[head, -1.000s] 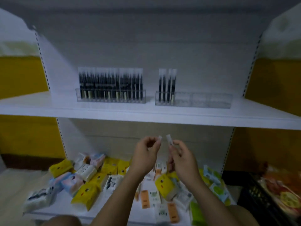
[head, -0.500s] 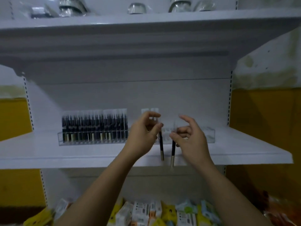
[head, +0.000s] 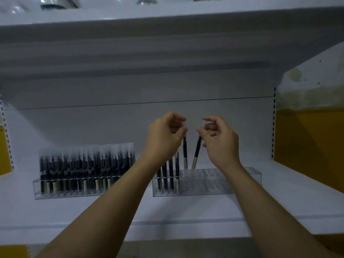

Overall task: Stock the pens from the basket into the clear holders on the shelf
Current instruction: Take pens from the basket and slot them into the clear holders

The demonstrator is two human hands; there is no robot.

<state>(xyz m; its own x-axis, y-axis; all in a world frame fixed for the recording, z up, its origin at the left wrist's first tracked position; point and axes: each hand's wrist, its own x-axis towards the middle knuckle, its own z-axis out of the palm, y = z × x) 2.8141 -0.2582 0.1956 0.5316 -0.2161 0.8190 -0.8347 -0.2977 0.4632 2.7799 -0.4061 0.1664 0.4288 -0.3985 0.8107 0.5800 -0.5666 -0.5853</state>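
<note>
The left hand [head: 165,138] pinches a black pen [head: 185,151] by its top, and the right hand [head: 219,140] pinches a second pen [head: 197,152] that leans toward 7 o'clock. Both tips hang just over the clear holder [head: 214,183] on the white shelf [head: 186,211]. A full holder [head: 74,190] sits at its 9 o'clock.

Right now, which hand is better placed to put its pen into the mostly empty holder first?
Probably the left hand: the upright pen it pinches hangs with its tip just above free holes of the mostly empty holder. The right hand holds a tilted pen, which must be straightened first.
</note>
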